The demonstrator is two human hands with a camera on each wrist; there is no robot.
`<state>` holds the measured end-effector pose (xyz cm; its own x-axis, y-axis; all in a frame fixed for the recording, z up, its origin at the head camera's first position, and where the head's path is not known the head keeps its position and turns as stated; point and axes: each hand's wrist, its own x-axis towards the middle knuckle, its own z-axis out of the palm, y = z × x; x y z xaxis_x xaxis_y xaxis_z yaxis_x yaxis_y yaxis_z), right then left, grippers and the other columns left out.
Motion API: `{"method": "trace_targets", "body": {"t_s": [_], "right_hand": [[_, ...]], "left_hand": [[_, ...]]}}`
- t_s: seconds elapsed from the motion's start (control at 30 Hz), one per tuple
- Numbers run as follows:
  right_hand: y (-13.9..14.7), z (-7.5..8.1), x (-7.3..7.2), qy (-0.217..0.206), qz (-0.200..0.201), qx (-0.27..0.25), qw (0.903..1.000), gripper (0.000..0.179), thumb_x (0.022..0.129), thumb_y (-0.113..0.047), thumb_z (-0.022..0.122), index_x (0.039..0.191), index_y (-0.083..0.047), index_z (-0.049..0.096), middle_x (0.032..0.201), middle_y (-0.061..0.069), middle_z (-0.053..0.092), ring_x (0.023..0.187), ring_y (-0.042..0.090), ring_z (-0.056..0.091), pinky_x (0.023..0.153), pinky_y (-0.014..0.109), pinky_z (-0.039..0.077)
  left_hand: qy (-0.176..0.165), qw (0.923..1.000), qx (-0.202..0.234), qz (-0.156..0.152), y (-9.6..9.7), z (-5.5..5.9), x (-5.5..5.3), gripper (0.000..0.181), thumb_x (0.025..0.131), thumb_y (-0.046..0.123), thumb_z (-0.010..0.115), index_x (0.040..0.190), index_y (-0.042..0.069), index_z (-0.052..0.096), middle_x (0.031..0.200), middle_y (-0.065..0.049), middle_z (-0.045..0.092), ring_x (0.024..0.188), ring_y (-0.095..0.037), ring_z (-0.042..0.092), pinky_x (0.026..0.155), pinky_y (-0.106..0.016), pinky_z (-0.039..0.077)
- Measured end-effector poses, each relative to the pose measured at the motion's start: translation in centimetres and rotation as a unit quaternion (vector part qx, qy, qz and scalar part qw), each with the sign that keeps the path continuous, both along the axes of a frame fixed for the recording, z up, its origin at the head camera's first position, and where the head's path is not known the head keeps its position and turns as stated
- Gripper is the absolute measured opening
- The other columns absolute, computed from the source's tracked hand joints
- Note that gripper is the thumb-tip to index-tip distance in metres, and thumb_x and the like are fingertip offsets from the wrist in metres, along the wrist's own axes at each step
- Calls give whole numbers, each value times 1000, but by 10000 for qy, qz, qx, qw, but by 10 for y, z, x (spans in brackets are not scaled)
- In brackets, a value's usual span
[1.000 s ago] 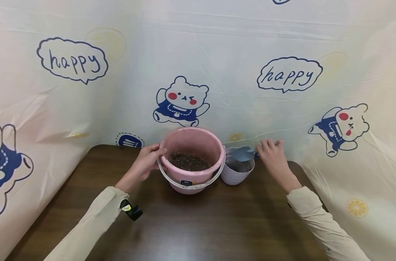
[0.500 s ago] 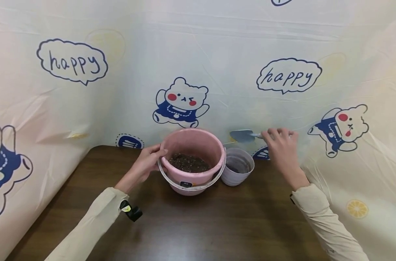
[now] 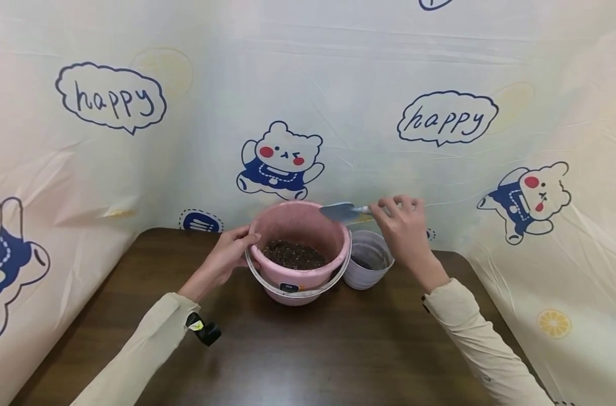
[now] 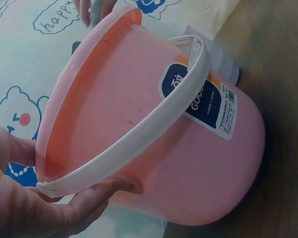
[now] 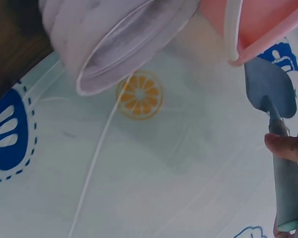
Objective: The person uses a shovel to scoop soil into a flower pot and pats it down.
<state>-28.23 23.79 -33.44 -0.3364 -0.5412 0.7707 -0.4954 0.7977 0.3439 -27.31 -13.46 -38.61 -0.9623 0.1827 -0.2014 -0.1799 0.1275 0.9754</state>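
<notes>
Near the far edge of the worktop [image 3: 236,349], the left hand [image 3: 229,254] grips the pink bucket [image 3: 305,277] beside the pale pot [image 3: 364,277]; the right hand [image 3: 404,231] holds the trowel [image 3: 344,212] by the bucket's rim. A knock there could spill soil [image 3: 295,255] if the left grip slackens.

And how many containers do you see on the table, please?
2. The pink bucket is near the far edge, its rim gripped by the left hand; the pale grey pot is just right of it. Something small could be hidden behind them.
</notes>
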Motion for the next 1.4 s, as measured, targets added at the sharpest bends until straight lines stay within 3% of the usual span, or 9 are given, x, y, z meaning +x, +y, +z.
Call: {"method": "trace_targets", "body": {"t_s": [0.17, 0.33, 0.53, 0.63, 0.77, 1.0, 1.13, 1.27, 1.4], "right_hand": [[-15, 0, -1, -44, 34, 347, 9994, 20, 92, 7, 70, 106, -7, 76, 100, 14, 72, 95, 40, 62, 77, 59, 49], [-32, -1, -5, -285, -229, 1074, 9935, 20, 91, 3, 74, 106, -10, 77, 104, 10, 71, 97, 33, 60, 82, 52, 50], [-54, -6, -9, -886, -664, 2530, 9611, 30, 86, -7, 84, 113, -19, 77, 108, 3, 66, 100, 26, 53, 89, 45, 45], [-61, -8, -10, -1141, -669, 2879, 9485, 30, 88, -10, 85, 115, -20, 78, 110, 2, 68, 102, 25, 53, 91, 43, 45], [-71, -7, -10, -1399, -559, 2981, 9426, 24, 88, -16, 85, 112, -21, 79, 107, 1, 70, 102, 23, 55, 89, 41, 45], [-89, -9, -15, -1818, -652, 3029, 9332, 8, 94, -13, 78, 98, -19, 82, 96, 0, 74, 99, 21, 60, 83, 39, 45], [-95, -13, -22, -2238, -719, 2728, 9329, 9, 94, -10, 78, 94, -18, 83, 96, 3, 75, 100, 24, 61, 84, 42, 48], [-101, -18, -26, -2379, -740, 2542, 9345, 16, 93, -5, 74, 90, -18, 81, 93, 3, 74, 96, 23, 63, 83, 45, 48], [-106, -18, -27, -2554, -728, 2656, 9268, 16, 96, -6, 72, 93, -18, 81, 92, 1, 75, 93, 21, 63, 83, 45, 47]], "left_hand": [[-3, 10000, -8, 23, 1, 0, -1, 61, 110, 26, 50, 164, 7, 32, 158, -24, 41, 114, -29, 60, 94, -40, 59], [0, 10000, 10, 33, 1, -1, -1, 61, 110, 25, 50, 164, 5, 30, 159, -25, 40, 117, -31, 59, 91, -39, 61], [9, 10000, -14, 52, 1, -1, -1, 61, 110, 25, 50, 165, 5, 30, 159, -25, 40, 116, -31, 60, 87, -35, 62], [18, 10000, 25, 22, 2, -2, -1, 61, 110, 24, 50, 164, 5, 30, 158, -26, 40, 109, -26, 61, 89, -38, 61], [19, 10000, 36, 30, 3, -2, -1, 61, 110, 24, 50, 164, 4, 29, 158, -27, 40, 108, -25, 62, 87, -36, 62], [55, 10000, -46, -19, 1, 0, -1, 63, 110, 25, 49, 166, 5, 26, 160, -26, 37, 120, -34, 59, 86, -33, 62], [49, 10000, -71, -24, 2, 0, -1, 63, 110, 27, 49, 166, 6, 27, 161, -25, 36, 124, -36, 56, 88, -35, 62], [43, 10000, -50, -17, 2, 0, -1, 63, 110, 26, 49, 165, 6, 27, 161, -25, 37, 124, -36, 56, 89, -37, 62], [53, 10000, 8, -30, 1, -1, -1, 62, 110, 25, 49, 165, 5, 27, 160, -25, 37, 123, -35, 56, 90, -39, 62]]}}
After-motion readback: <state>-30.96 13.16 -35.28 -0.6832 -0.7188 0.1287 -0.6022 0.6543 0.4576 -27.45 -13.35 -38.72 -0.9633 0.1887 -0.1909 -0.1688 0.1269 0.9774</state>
